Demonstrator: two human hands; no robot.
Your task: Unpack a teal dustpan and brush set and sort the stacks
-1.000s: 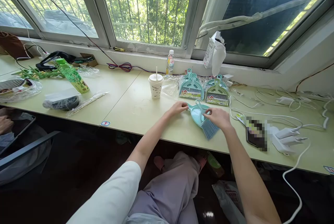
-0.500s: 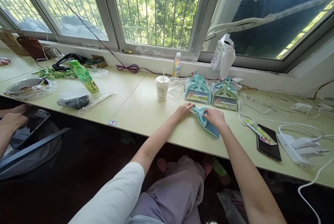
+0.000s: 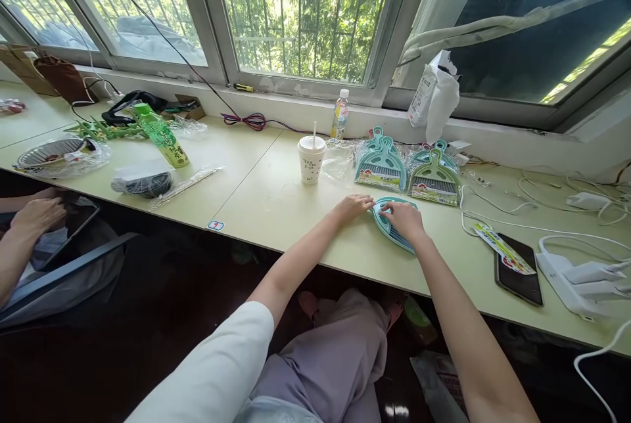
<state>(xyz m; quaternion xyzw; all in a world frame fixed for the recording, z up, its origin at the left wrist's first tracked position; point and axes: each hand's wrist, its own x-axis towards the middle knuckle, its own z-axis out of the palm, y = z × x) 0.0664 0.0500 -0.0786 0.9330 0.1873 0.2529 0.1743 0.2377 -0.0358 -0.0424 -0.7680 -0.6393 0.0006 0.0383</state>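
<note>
A turquoise mini dustpan with a brush [image 3: 392, 231] nested in it lies near the table's front edge. My left hand [image 3: 355, 206] has its fingers closed on the handle end of the dustpan. My right hand [image 3: 405, 218] is bent over the set with thumb and fingertips pinched on the brush; the exact grip is partly hidden. Behind them stand similar turquoise sets [image 3: 382, 165] and a green set [image 3: 434, 180], each with a printed label.
A white cup with a straw [image 3: 311, 159] and a bottle [image 3: 340, 114] stand behind my left hand. To the right lie a phone [image 3: 520, 278] with a label strip on it, a power strip [image 3: 566, 285] and white cables. Another person's hand [image 3: 39, 218] is at far left.
My left hand has come closer to my right hand, covering more of the dustpan's handle. The set looks slightly turned. The view has shifted a little.
</note>
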